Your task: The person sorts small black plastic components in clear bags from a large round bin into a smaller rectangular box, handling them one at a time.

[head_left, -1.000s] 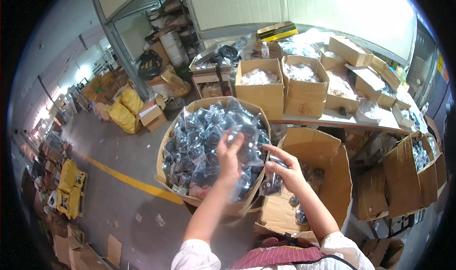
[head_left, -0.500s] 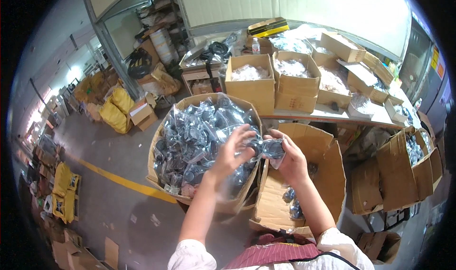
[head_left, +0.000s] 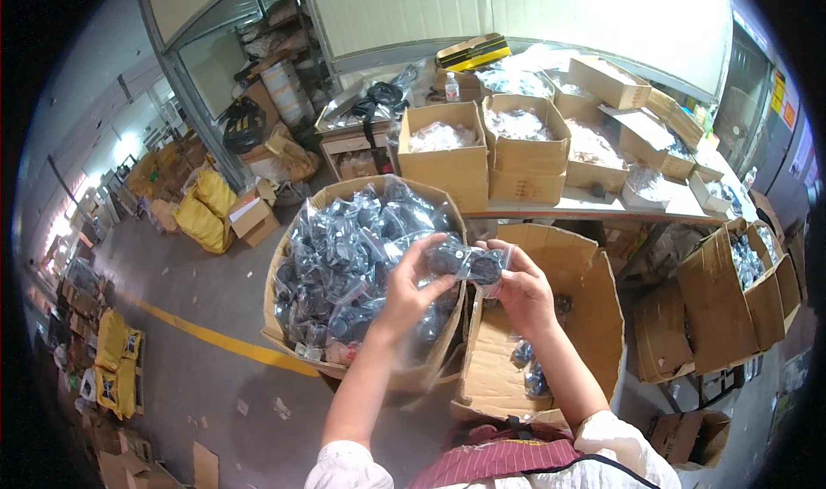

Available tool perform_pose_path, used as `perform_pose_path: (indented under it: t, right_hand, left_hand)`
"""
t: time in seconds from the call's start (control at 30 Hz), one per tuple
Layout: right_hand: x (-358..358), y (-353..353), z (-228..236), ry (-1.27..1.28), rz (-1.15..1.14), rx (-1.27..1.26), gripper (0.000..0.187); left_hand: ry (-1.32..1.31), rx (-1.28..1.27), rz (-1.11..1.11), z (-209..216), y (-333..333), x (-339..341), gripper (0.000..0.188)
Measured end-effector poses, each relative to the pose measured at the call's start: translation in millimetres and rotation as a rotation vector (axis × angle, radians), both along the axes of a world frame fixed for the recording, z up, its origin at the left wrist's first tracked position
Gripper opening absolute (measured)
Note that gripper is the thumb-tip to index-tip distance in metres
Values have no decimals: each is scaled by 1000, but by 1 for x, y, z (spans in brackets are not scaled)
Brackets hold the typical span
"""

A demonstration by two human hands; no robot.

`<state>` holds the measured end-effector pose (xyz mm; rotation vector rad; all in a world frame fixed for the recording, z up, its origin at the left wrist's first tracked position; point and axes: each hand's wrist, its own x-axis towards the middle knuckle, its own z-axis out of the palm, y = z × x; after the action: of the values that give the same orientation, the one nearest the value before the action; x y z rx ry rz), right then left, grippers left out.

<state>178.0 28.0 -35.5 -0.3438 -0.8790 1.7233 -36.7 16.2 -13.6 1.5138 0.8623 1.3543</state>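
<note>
Between my two hands is a clear plastic bag (head_left: 469, 264) with dark round parts inside. My left hand (head_left: 411, 287) pinches its left end, and my right hand (head_left: 523, 295) grips the right end. The bag is held level above the gap between two cartons. Below and left of it, a large open carton (head_left: 274, 313) is heaped with similar clear bags of dark parts (head_left: 335, 257). On the right, under my right forearm, stands another open carton (head_left: 594, 317) with a few bagged dark pieces (head_left: 535, 377) on its bottom.
Behind, a white table (head_left: 594, 203) carries several open cartons (head_left: 443, 166) of clear bags, plus a plastic bottle (head_left: 452, 86). More cartons (head_left: 718, 300) stand at the right. Yellow sacks (head_left: 206, 209) lie at the left, beyond a yellow floor line (head_left: 215, 336).
My left hand has closed on the bag's left end; its fingers were spread and blurred before. The bag now stretches level between both hands. The view has shifted slightly.
</note>
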Motion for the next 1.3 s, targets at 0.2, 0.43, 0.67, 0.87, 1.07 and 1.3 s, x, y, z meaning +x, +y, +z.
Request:
perform_pose_path:
  t: [0.2, 0.43, 0.67, 0.87, 1.07, 1.3]
  right_hand:
    - [-3, 1, -5, -4, -44, -13, 32]
    - [-6, 4, -14, 6, -28, -42, 19]
    - [12, 26, -51, -91, -171, -230, 34]
    - [75, 55, -137, -326, -463, -422, 47]
    - [166, 91, -272, -618, -473, -644, 45]
    - [233, 127, -425, -1765, -241, -580, 67]
  left_hand:
    - [-60, -53, -5, 1, 0, -2, 58]
    - [-101, -110, -12, 6, -6, -3, 54]
    - [-641, -110, 445, 4, 1, -14, 36]
    - [-5, 485, 962, 5, 5, -38, 38]
    - [1305, 74, 1033, -5, 26, -28, 39]
    - [1546, -91, 1061, -35, 57, -8, 48]
